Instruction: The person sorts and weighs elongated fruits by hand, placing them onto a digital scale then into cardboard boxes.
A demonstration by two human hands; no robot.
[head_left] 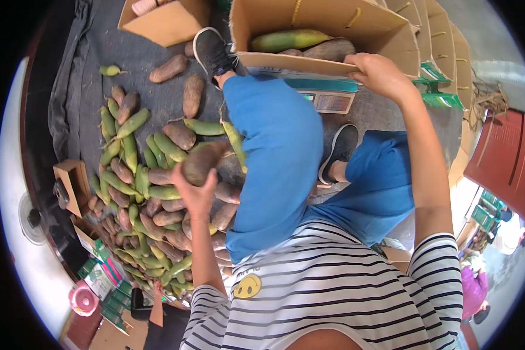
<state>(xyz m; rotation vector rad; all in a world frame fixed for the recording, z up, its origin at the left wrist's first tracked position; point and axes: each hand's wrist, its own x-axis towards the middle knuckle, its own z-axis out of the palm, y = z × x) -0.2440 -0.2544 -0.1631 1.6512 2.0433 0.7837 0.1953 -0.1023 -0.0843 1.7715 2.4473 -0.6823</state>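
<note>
My left hand is closed around a thick brown cucumber-like vegetable, held above a large heap of green cucumber-like vegetables and brown ones. The held one is slightly blurred. My right hand grips the near rim of an open cardboard box, fingers over the edge. Inside that box lie a long green vegetable and a large brown one. A weighing scale with a teal top and a display sits beneath the box.
Another open carton stands at the top left. Several cartons with yellow cord handles line the upper right. Dark cloth covers the floor under the heap. My shoes flank the scale. A pink fan-like object and other people appear near the edges.
</note>
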